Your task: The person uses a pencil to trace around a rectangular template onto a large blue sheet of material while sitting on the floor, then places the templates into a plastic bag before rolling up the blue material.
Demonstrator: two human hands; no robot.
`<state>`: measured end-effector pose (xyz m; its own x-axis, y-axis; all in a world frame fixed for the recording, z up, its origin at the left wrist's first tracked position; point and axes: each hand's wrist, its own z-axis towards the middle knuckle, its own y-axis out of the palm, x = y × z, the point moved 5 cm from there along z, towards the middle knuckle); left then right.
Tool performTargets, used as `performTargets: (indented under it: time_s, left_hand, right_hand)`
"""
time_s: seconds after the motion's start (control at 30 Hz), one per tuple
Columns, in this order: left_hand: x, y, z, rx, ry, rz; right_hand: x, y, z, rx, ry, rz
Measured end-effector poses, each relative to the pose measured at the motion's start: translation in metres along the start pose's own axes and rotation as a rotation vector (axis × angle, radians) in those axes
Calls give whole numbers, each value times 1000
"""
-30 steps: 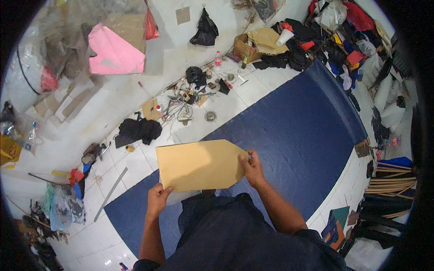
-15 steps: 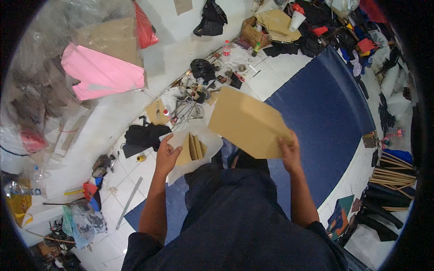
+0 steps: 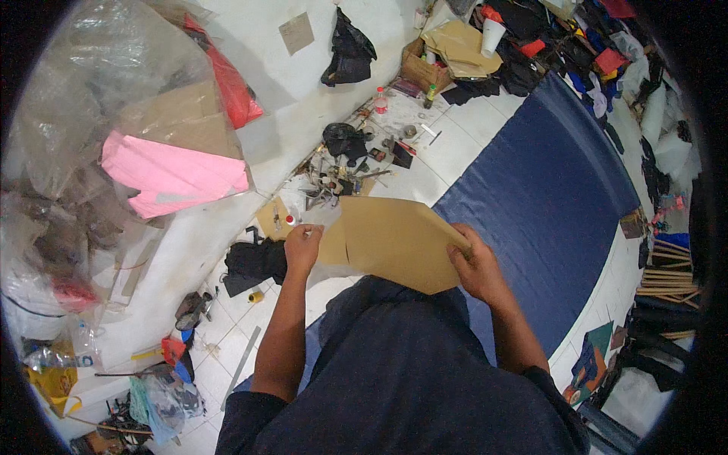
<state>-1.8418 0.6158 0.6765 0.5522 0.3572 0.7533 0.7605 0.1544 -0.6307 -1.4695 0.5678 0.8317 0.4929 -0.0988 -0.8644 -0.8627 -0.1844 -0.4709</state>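
In my right hand (image 3: pixel 476 264) is a large tan cardboard sheet (image 3: pixel 402 244), gripped at its right edge with the thumb on top. My left hand (image 3: pixel 303 246) pinches the edge of a clear plastic bag (image 3: pixel 327 271). More tan card (image 3: pixel 331 243) shows inside that bag, beside the left end of the big sheet. The sheet overlaps the bag and hides much of it, so I cannot tell how far its left end reaches inside.
Dark blue fabric (image 3: pixel 542 220) spreads over the white tiled floor to the right. Black cloth (image 3: pixel 254 265) and a metal ruler (image 3: pixel 241 368) lie left. Small tools (image 3: pixel 334 178) clutter the wall's foot, near a red-capped bottle (image 3: pixel 380 100). Wooden sticks (image 3: pixel 663 280) are stacked far right.
My right hand has lowered the cardboard sheet and brought it left, over the bag. The left hand still holds the bag, now partly covered. The whole view has shifted slightly.
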Motion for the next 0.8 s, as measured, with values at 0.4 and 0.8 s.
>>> performTargets:
  time_s: [0.4, 0.8]
  left_hand:
    - [104, 128, -48, -411, 140, -356]
    - [249, 310, -212, -923, 485, -169]
  right_hand:
    - [94, 1, -3, 189, 257, -66]
    - [230, -144, -220, 734, 372, 262]
